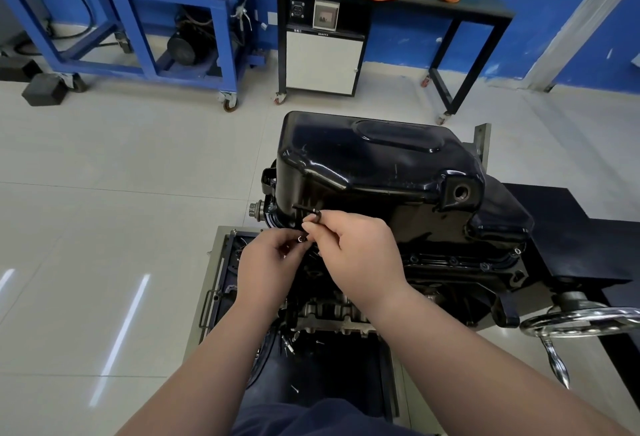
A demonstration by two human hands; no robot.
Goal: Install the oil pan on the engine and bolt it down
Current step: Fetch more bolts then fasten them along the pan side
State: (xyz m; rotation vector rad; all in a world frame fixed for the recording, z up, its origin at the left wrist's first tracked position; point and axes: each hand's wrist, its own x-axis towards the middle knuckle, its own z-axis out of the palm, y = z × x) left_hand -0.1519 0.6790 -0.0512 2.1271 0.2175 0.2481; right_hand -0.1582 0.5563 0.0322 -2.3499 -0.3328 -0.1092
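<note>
Sitting at frame centre, black oil pan (pixel 381 172) is already on the engine (pixel 450 279), flange down, so the bolt holes along the rim face me. Handwheel (pixel 581 321) of the stand is lower right, untouched. A few flange bolts look seated on the right side; I can't tell the count. My right hand (pixel 360 252), centre, has curled fingers pinching an L-shaped hex key (pixel 306 209) near its bend, up against the pan's near-left wall. My left hand (pixel 266 262), just left of it, pinches a small bolt (pixel 302 238) below the key. The hands are almost touching, probably so I can mate bolt and key before reaching the flange.
</note>
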